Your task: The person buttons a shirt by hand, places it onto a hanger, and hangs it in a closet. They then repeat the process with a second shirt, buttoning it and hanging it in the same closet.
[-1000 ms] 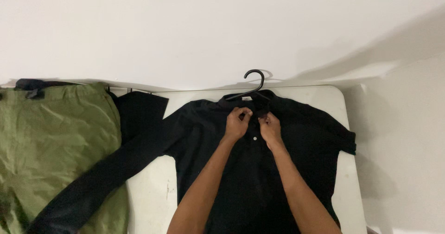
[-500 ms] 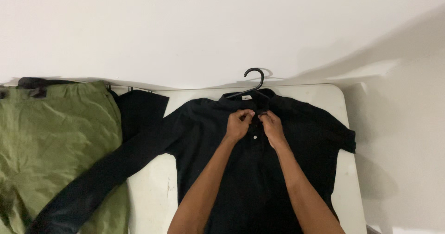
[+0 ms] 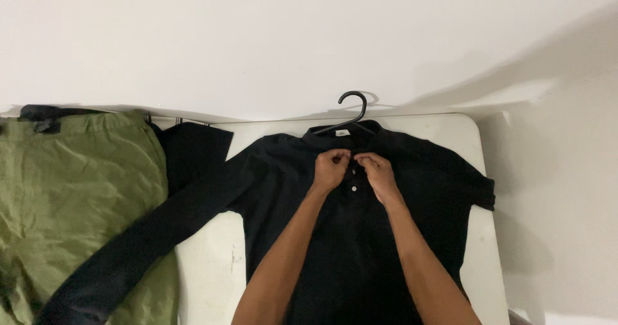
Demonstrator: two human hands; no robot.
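At frame centre I see my left hand (image 3: 331,168) and right hand (image 3: 377,172) pinching the black shirt (image 3: 347,235) placket on the desk (image 3: 212,260); they have crept slightly upward, closer together than before.

Green garment (image 3: 77,196) crowding table's (image 3: 444,132) left.

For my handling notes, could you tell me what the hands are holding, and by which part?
Both the left hand and right hand pinch the black shirt at its button placket, just below the collar.
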